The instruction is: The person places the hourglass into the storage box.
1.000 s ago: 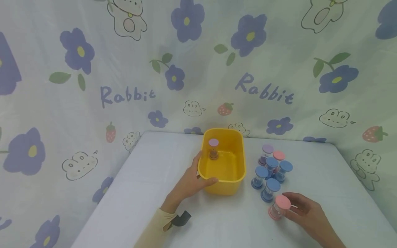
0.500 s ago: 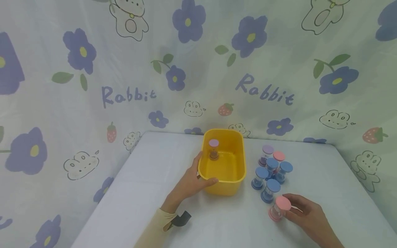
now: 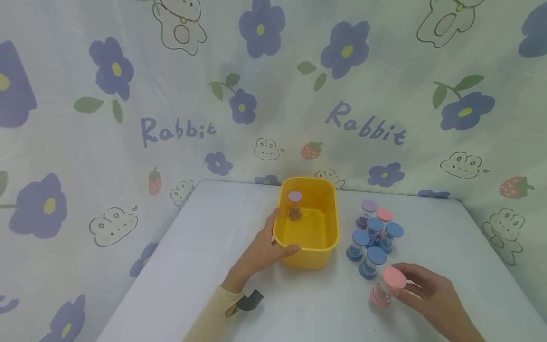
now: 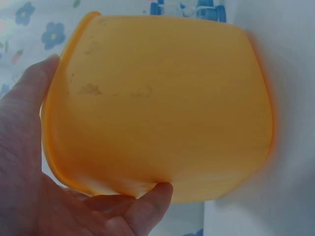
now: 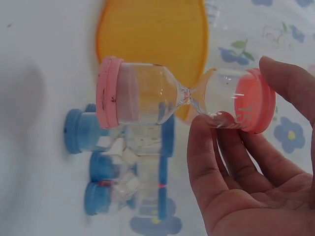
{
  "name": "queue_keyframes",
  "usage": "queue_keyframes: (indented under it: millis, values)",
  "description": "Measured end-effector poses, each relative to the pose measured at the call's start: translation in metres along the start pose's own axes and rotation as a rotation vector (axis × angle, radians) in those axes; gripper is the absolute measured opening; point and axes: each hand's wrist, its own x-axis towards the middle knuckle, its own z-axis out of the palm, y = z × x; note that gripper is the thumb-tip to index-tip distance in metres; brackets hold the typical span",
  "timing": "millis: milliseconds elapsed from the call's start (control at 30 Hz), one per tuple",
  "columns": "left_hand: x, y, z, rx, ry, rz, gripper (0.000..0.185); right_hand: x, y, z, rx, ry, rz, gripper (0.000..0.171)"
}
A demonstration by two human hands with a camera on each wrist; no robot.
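A yellow plastic bin [image 3: 307, 259] stands upright in the head view with a purple-capped sand timer [image 3: 295, 204] inside its far left corner. My left hand [image 3: 261, 248] grips the bin's near left side, thumb along the rim; in the left wrist view fingertips press the bin's wall [image 4: 162, 108]. My right hand [image 3: 433, 294] holds a pink-capped sand timer [image 3: 386, 289] between thumb and fingers near its upper cap, and the timer leans slightly right. Up close in the right wrist view, the pink timer [image 5: 147, 93] is clear glass marked "15", the fingers [image 5: 202, 152] around its upper bulb.
Right of the bin, several blue-capped sand timers [image 3: 376, 256] stand close together. Behind them are a purple-capped timer [image 3: 369, 206] and another pink-capped one [image 3: 384, 215]. The white table [image 3: 213, 223] meets a curtain [image 3: 265, 90] printed with flowers and rabbits.
In the last half second the right hand has shifted slightly up and right, tilting the pink sand timer's top to the right. The left hand and the bin have stayed put.
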Motion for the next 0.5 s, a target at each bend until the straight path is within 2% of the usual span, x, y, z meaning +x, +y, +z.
queue_keyframes:
  millis: [300,367,500]
  values:
    - [0.001,0.001,-0.001,-0.015,-0.003,0.011,0.117,0.001,-0.019,-0.015,0.110,0.060,-0.326,0.050]
    - [0.000,0.001,-0.001,-0.023,-0.009,0.013,0.117,0.003,-0.024,-0.017,0.133,0.069,-0.361,0.049]
    - [0.000,0.001,-0.002,-0.037,-0.018,0.019,0.117,0.008,-0.038,-0.021,0.248,0.051,-0.418,0.048]
